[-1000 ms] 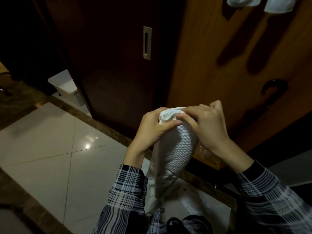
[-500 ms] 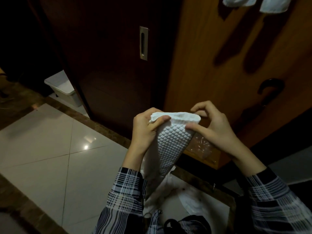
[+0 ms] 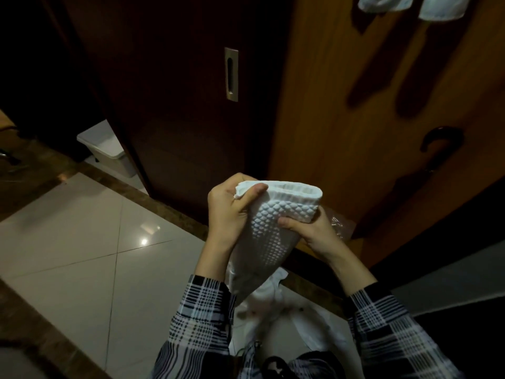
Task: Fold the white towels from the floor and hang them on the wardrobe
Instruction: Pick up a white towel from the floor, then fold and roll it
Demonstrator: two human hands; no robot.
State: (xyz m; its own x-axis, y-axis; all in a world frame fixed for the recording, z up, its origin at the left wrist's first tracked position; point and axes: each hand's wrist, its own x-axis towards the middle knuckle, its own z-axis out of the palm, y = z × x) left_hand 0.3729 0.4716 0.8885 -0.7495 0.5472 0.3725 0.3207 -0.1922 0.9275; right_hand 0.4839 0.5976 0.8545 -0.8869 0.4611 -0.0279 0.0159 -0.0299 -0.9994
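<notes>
A white waffle-textured towel point(image 3: 270, 231) hangs folded between both hands in front of the wooden wardrobe door point(image 3: 355, 105). My left hand point(image 3: 228, 212) grips its top left corner, thumb pressed over the hem. My right hand point(image 3: 311, 233) pinches the towel lower on its right side, below the folded top edge. Two white towels point(image 3: 410, 5) hang over the top of the wardrobe door at the upper right. More white cloth point(image 3: 269, 294) lies on the floor below the held towel.
A dark sliding door with a metal recessed handle point(image 3: 231, 74) stands left of the wardrobe door. A white bin point(image 3: 108, 149) sits on the floor at the left. A dark curved door handle point(image 3: 440, 139) is at the right. Glossy light tiles point(image 3: 82, 255) cover the floor.
My hands parted along the towel's top hem, then my right hand slid down from the top right corner to the towel's side. The folded top edge now shows flat and wide.
</notes>
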